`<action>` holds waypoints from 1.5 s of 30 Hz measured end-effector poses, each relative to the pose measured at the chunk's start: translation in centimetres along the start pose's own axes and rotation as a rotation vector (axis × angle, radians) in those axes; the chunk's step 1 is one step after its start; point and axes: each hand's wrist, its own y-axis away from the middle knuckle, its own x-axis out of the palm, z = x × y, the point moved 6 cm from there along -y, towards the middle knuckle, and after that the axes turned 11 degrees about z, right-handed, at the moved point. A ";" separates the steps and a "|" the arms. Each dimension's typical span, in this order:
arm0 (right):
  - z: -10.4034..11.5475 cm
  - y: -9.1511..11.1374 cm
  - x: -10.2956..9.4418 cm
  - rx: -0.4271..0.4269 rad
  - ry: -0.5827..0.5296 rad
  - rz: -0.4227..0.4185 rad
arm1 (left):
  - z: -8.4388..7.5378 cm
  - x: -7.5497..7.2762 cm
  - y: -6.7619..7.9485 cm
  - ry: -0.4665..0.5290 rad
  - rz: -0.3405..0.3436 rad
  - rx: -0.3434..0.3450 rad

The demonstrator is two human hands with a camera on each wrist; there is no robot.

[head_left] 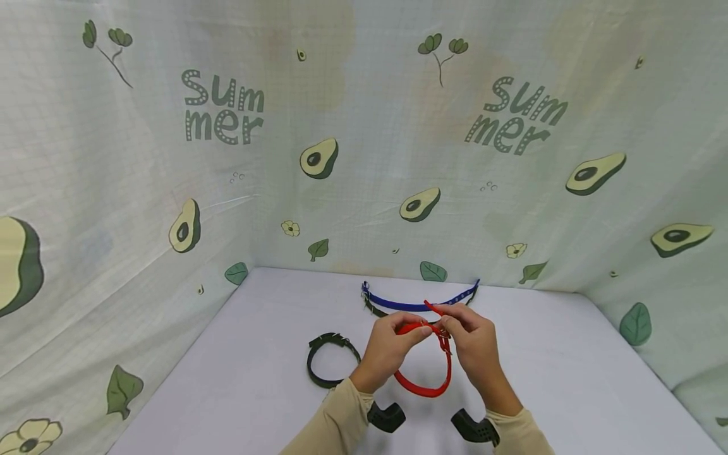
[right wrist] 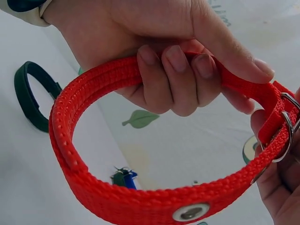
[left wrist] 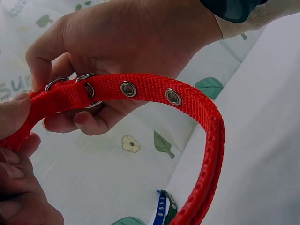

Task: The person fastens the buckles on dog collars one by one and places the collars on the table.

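"Red collar (head_left: 428, 392), is it, up there between the two hands?"

"That's it, held just above the white table (head_left: 256, 392). The left hand (head_left: 388, 347) has fingers curled round it with the thumb pressing down, and the right hand (head_left: 472, 335) pinches it beside the metal rings (right wrist: 291, 133)."

"What else is lying about?"

"A dark ring-shaped collar (head_left: 309, 365) off to the left, its right edge partly behind the left arm. Farther back a blue strap (head_left: 404, 307) lies in a curve, with a dark strap (head_left: 375, 309) close in front. The hands block some of that dark one, and the red tip (head_left: 430, 306) pokes up across the blue. A pale printed curtain (head_left: 364, 114) hangs behind."

"And the red one's made of what?"

"Looks like woven webbing, coarse and ribbed, doubled along one stretch with a row of little dents. Round silvery eyelets (left wrist: 128, 88) are set into it, and it bows out in a loop. The dark collar seems smoother."

"Is the red end fastened?"

"Can't tell; fingers crowd that spot."
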 end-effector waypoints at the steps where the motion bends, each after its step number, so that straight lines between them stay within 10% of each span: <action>1: 0.0 0.0 0.0 0.007 -0.009 0.006 | 0.0 0.0 0.0 0.007 0.005 0.001; 45: 0.6 0.2 -0.2 -0.042 -0.048 0.089 | -1.7 0.3 0.3 -0.042 0.060 0.065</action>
